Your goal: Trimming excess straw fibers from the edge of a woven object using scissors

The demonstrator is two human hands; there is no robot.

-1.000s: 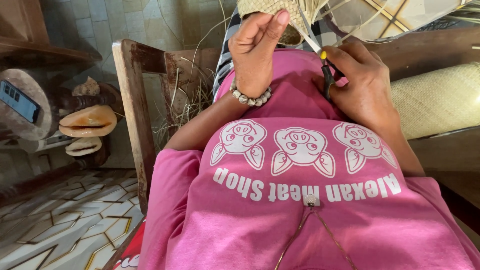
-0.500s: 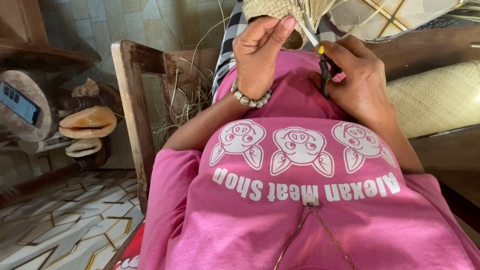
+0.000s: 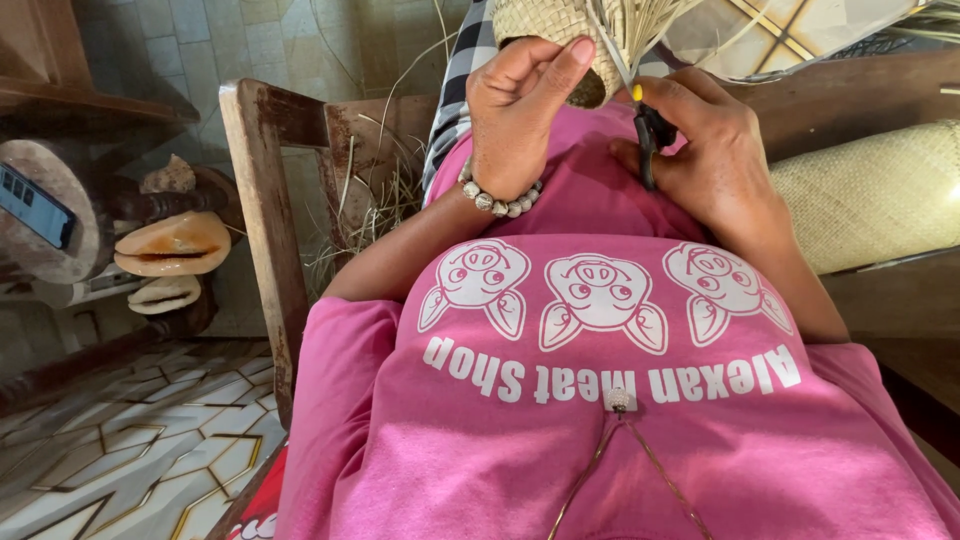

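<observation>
L hand: curled round woven straw piece, thumb up along its side, fingers wrapped behind; gripped firm, not open.
R hand: closed on black-handled scissors, fingers through/around handles; blades pointed up-left into loose straw ends.
Blade gap: couldn't tell (too thin, partly hidden by strands).
Straw piece loc: top centre of view, above the lap, resting vs pink shirt; just fwd of both hands.
Key relation: work lay up and fwd of hands, L hand touching it, R hand just beside via scissor tip. Scissors' long axis ran steeply up, tilted slightly left, meeting strands at fringe edge. L nearer (in contact), R reached by tool only.
Wrist: bead bracelet on L.
Surroundings: wooden chair frame at left w/ straw scraps, woven mat roll at right, tiled floor below.
Vs earlier frame: L thumb sat a bit higher on the weave, scissors tip closer into fringe; grips otherwise unchanged.
</observation>
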